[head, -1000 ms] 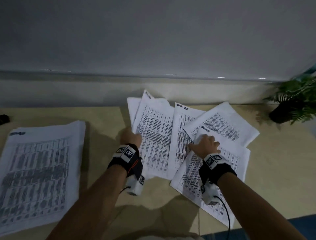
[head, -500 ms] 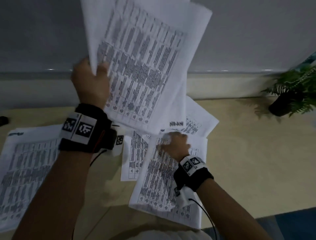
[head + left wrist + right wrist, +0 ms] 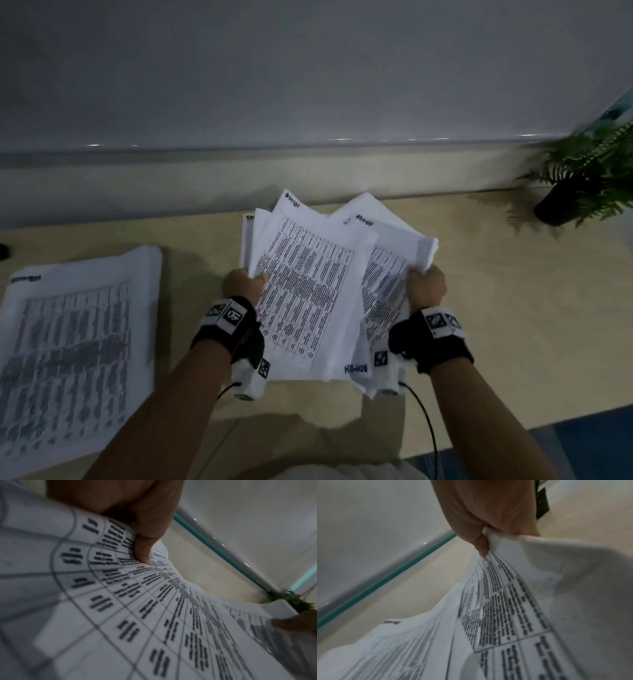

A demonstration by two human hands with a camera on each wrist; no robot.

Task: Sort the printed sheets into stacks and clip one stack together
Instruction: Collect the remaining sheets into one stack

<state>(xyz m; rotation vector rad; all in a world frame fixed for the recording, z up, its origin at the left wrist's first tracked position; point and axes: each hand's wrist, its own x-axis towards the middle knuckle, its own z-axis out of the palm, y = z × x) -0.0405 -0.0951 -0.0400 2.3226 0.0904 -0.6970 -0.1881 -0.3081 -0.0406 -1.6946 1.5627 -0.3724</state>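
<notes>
A loose bundle of printed sheets (image 3: 308, 291) hangs above the desk between both hands, its pages fanned and misaligned. My left hand (image 3: 245, 286) grips the bundle's left edge, thumb on the top page; the left wrist view shows that thumb (image 3: 142, 550) pressed onto the printed table (image 3: 154, 615). My right hand (image 3: 426, 286) grips the right edge, where the paper curls over; in the right wrist view its fingers (image 3: 481, 545) pinch the sheets (image 3: 513, 608). A second stack of printed sheets (image 3: 72, 346) lies flat on the desk at the left.
The beige desk (image 3: 496, 308) runs to a low ledge and a grey wall behind. A potted fern (image 3: 589, 181) stands at the back right. A small dark object (image 3: 4, 251) sits at the far left edge. A blue surface (image 3: 582, 442) shows at the lower right.
The left hand has come down from its raised position with its sheets. The right hand has lifted the sheets it pressed on the desk. Both lots are now held together as one bundle.
</notes>
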